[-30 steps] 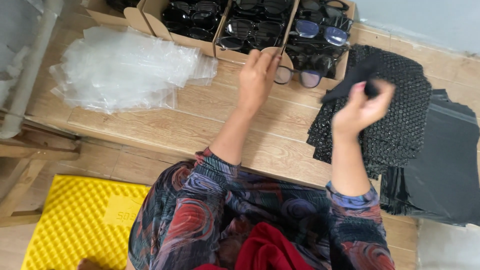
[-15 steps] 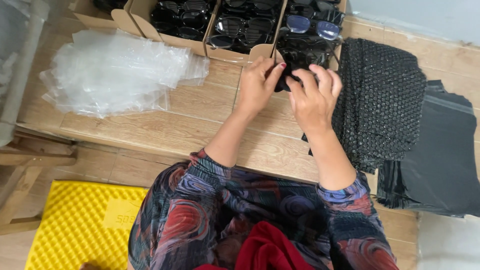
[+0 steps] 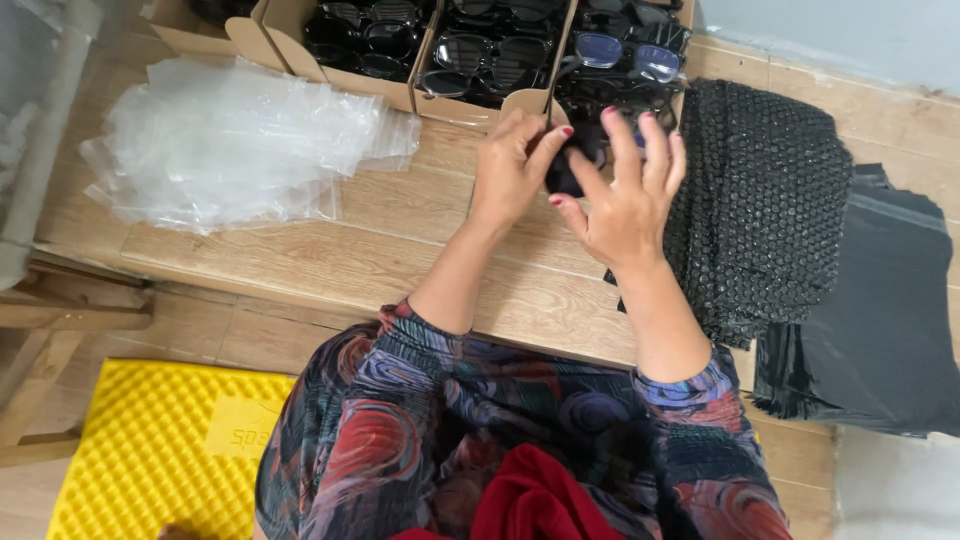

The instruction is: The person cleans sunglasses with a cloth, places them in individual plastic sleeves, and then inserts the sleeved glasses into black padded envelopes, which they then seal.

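Hands meet over the front edge of the wooden table (image 3: 330,250): the left hand (image 3: 510,170) pinches a small dark item (image 3: 566,172), seemingly a pair of glasses going into a black bubble-wrap pouch, while the right hand (image 3: 625,200) cups it from the other side, fingers spread and curled against it. The item sits between both palms, just in front of the cardboard boxes (image 3: 400,95) that hold rows of dark-framed glasses (image 3: 480,55). It looks light, with a soft padded cover over stiff, breakable frames, so it is probably best held by the pouch's edges, not squeezed across the lenses. Just right of the hands lies a stack of black bubble-wrap pouches (image 3: 770,200), with flat dark bags (image 3: 890,320) beyond. Clear plastic bags (image 3: 230,140) are heaped well to the left.
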